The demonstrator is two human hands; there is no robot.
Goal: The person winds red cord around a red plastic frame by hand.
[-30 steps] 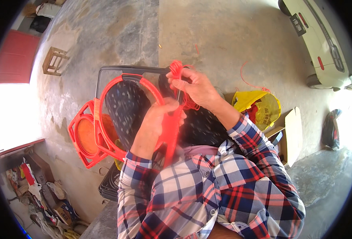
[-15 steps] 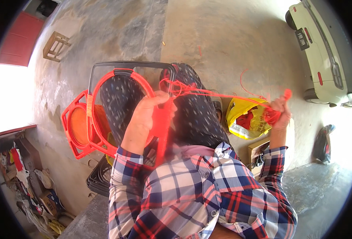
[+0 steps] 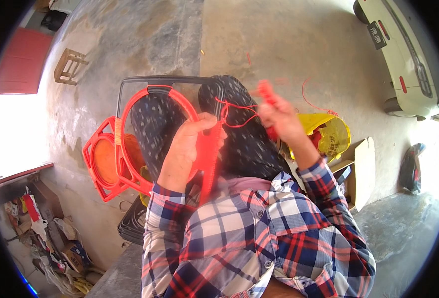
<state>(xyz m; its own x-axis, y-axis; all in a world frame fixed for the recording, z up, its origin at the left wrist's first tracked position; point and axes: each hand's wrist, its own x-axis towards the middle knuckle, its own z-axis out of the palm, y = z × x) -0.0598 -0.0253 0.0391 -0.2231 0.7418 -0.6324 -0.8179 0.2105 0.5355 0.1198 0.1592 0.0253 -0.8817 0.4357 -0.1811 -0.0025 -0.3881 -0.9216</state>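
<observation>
A black frame (image 3: pixel 167 79) with a round ring rests across my lap, its ring and one side wrapped in red cord. My left hand (image 3: pixel 187 136) is closed around the red-wrapped side (image 3: pixel 209 159), thumb on top. To the right, over my knee, my right hand (image 3: pixel 283 119) is closed on a bundle of red cord (image 3: pixel 266 92), slightly blurred. Slack loops of cord (image 3: pixel 241 124) run from the frame's side to this hand. Left of my legs is another frame, wrapped in red and orange (image 3: pixel 97 171).
A yellow bag (image 3: pixel 346 131) with red material stands right of my legs, beside an open cardboard box (image 3: pixel 363 174). Black frames (image 3: pixel 132 223) are stacked at lower left. A wooden stool (image 3: pixel 70 67), a parked car (image 3: pixel 405 64) and a dark bag (image 3: pixel 412 166) stand farther off.
My right hand has come in from the far right toward the frame with the cord bundle. The cord, stretched taut before, now hangs in loops. My left hand keeps its grip.
</observation>
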